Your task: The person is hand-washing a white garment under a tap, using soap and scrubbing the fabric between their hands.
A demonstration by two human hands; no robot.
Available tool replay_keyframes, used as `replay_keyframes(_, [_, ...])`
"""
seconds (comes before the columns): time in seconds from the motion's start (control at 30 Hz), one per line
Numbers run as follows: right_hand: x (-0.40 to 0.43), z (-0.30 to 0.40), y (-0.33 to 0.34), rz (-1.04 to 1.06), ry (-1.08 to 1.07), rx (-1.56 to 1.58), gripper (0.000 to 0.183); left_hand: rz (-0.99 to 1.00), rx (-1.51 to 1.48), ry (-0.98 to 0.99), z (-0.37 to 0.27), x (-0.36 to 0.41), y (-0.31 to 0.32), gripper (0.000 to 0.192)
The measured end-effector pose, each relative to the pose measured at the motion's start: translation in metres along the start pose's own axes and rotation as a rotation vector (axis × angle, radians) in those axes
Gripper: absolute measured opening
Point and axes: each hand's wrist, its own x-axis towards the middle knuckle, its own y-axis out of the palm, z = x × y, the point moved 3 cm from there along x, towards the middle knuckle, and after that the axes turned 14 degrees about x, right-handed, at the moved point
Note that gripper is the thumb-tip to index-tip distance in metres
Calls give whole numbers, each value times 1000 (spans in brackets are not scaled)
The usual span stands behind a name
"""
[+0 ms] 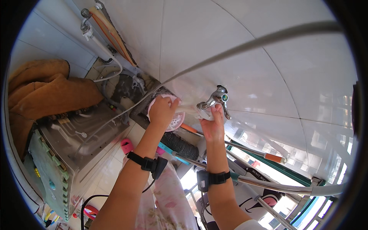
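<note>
My right hand (213, 123) is under the spout of a chrome wall tap (214, 99), gripping a wet white cloth (188, 109). The cloth stretches across to my left hand (162, 112), whose bent fingers appear closed on its other end; that end is mostly hidden. Directly below my left hand is a round pink plastic basin (177, 122) with suds and bubbles inside. The tap's lever (227, 111) points down beside my right fingers.
A grey hose (201, 61) crosses in front of the tiled wall. To the left, a brown fabric cover (51, 92) lies over a metal-topped appliance (89, 135). Orange-ended poles (188, 128) and a steel rail (276, 185) are at the right. A pink slipper (126, 146) is on the floor.
</note>
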Motion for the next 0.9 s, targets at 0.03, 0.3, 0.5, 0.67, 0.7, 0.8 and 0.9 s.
replay_keyframes(0.03, [0,0,0,-66,-11,6,8,-13,68,16,5,2,1,43])
replay_keyframes(0.3, [7,-7,-6,123,-4,-185,10,812,-1182,-287,-20,-8,60,35])
replay_keyframes(0.5, [6,24,-30,69,-172,16,16,545,-1848,-497,-8,0,70,20])
replay_keyframes(0.67, [1,-12,-25,-119,320,-115,29,503,-1646,-444,-2,9,37,37])
replay_keyframes(0.7, [2,-20,-34,-125,316,-118,29,512,-1511,-383,-3,10,43,42])
replay_keyframes(0.8, [7,-39,-47,-14,357,-655,34,606,-1163,-149,-4,6,35,35])
replay_keyframes(0.9, [20,-19,-41,-281,40,-830,22,568,-836,-190,16,10,26,19])
